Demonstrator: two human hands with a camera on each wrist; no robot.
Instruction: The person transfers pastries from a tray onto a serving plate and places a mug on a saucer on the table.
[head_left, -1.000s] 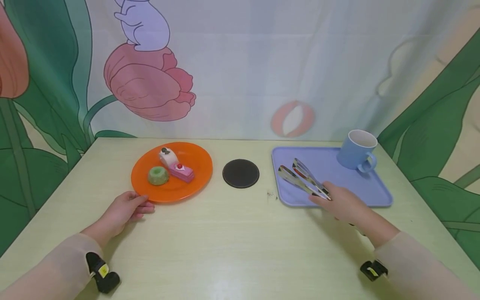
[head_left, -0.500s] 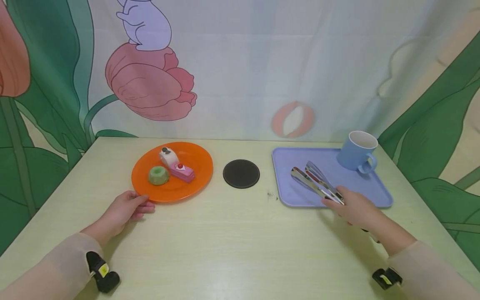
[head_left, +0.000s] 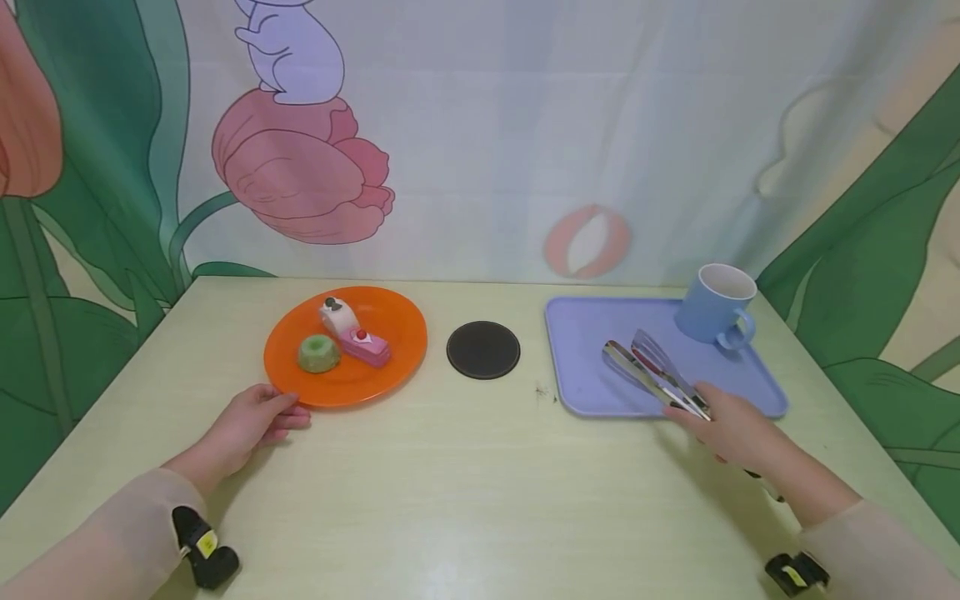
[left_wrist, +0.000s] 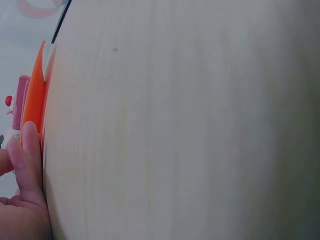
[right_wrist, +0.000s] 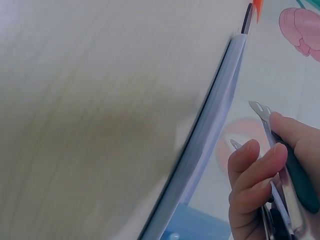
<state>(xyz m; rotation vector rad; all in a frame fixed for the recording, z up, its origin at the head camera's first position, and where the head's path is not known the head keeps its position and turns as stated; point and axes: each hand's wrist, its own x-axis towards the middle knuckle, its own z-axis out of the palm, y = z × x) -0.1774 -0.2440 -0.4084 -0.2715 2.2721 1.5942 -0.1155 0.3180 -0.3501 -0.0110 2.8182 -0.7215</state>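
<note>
In the head view an orange plate (head_left: 405, 333) carries a green ring-shaped toy cake (head_left: 318, 353), a pink toy cake slice (head_left: 366, 346) with a red berry, and a white toy cake roll (head_left: 338, 314). My left hand (head_left: 243, 425) pinches the plate's near-left rim, thumb on top; the left wrist view shows its fingers against the orange edge. My right hand (head_left: 738, 429) grips metal serving tongs (head_left: 656, 379) by the handles. The spread tips of the tongs hang over a lavender tray (head_left: 585, 317), with nothing between them. Their handle ends are partly hidden by the hand.
A blue mug (head_left: 715, 304) stands at the tray's back right corner, its handle towards the front right. Between plate and tray lies a black round coaster (head_left: 483, 350). A printed curtain (head_left: 465, 150) hangs behind the pale table (head_left: 465, 492).
My right hand has moved right and slightly towards me with the tongs, whose tips have shifted across the tray. The left hand, plate and toy cakes have stayed put.
</note>
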